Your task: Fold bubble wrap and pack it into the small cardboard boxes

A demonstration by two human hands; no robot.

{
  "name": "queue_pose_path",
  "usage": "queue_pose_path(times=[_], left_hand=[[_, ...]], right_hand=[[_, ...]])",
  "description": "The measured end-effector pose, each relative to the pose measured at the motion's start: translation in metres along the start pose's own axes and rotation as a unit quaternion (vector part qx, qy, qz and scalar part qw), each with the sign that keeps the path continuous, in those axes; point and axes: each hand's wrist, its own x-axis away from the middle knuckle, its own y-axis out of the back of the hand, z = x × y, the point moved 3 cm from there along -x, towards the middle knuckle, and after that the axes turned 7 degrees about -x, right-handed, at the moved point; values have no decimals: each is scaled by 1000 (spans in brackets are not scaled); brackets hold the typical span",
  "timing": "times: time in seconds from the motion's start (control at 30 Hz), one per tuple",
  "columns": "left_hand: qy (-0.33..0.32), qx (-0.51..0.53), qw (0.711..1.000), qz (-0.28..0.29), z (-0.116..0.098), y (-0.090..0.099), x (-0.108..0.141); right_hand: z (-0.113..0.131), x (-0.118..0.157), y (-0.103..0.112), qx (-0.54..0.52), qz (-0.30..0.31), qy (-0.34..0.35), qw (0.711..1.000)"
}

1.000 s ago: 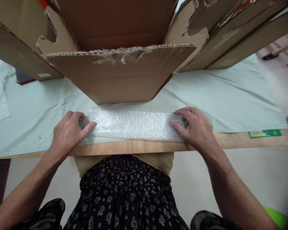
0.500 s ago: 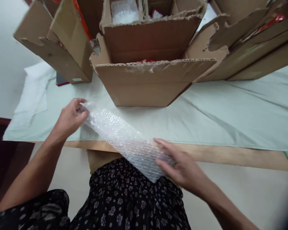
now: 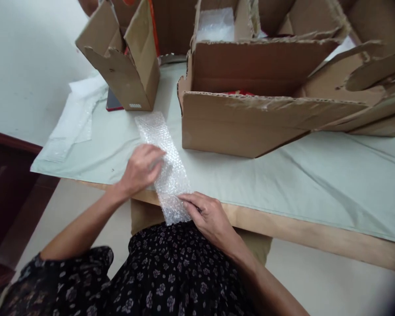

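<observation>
A strip of clear bubble wrap (image 3: 174, 164) lies slantwise over the table's front edge, its near end reaching my lap. My right hand (image 3: 212, 217) pinches the strip's right edge near that end, thumb and index finger together. My left hand (image 3: 143, 169) is over the strip's left side, fingers loosely curled and a gap between thumb and fingertips. It is slightly blurred, and I see nothing held in it.
A cut-open cardboard box (image 3: 237, 125) with red items inside stands behind the strip. A narrower carton (image 3: 131, 83) is at the back left, beside a dark flat object (image 3: 113, 101). More white wrap sheets (image 3: 74, 118) lie on the pale green cloth (image 3: 316, 193) at left.
My left hand has let go of the strip's far end and moved right and nearer. The strip has swung to a steeper slant. My right hand has shifted left and closed on its edge.
</observation>
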Motion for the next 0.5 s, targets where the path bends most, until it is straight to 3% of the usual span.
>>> queue_pose_path(times=[0.07, 0.17, 0.23, 0.33, 0.4, 0.5], left_hand=[[-34, 119, 992, 0, -18, -3, 42], [26, 281, 959, 13, -26, -9, 83], [81, 378, 922, 23, -24, -13, 95], [130, 455, 881, 16, -17, -16, 100], [145, 439, 887, -2, -14, -16, 99], [188, 315, 928, -61, -15, -14, 95]], right_hand=[[6, 2, 2, -66, 28, -21, 997], [17, -2, 3, -212, 79, -73, 971], [22, -10, 2, -316, 73, -93, 941], [19, -29, -4, -427, 12, -97, 899], [12, -40, -12, -454, -19, -113, 884], [2, -49, -24, -437, -37, -144, 887]])
